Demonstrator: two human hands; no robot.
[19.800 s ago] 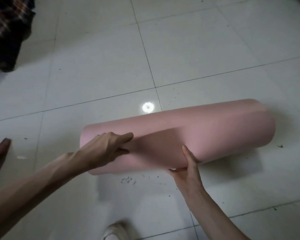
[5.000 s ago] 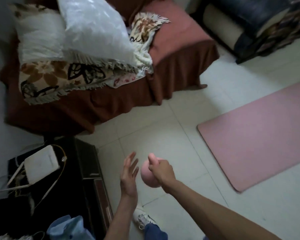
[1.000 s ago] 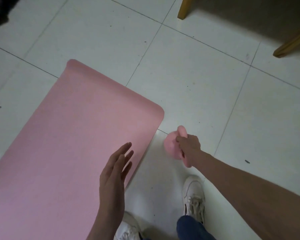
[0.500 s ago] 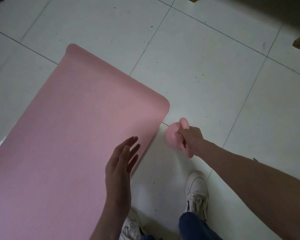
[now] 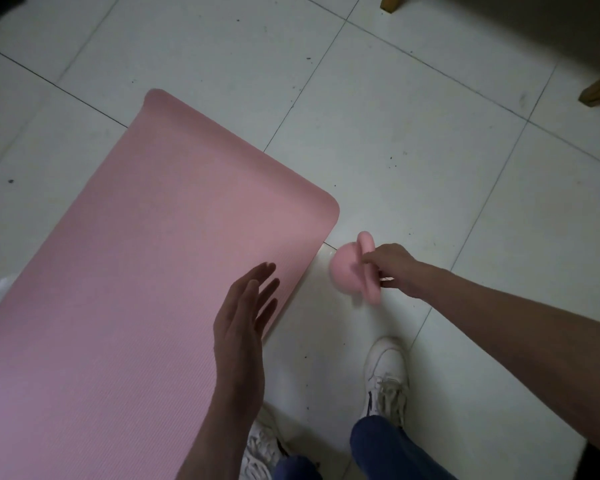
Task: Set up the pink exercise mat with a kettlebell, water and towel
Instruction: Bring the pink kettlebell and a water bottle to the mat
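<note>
My right hand (image 5: pixel 394 268) grips the pink kettlebell (image 5: pixel 349 271) by its handle, low beside the unrolled pink exercise mat's (image 5: pixel 146 271) near corner, probably to set it down, while my left hand (image 5: pixel 243 320) hovers open-fingered for balance.

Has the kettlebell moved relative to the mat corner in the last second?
Cannot tell. The kettlebell, gripped by the right hand, sits just right of the mat corner as before; the head camera moved.
</note>
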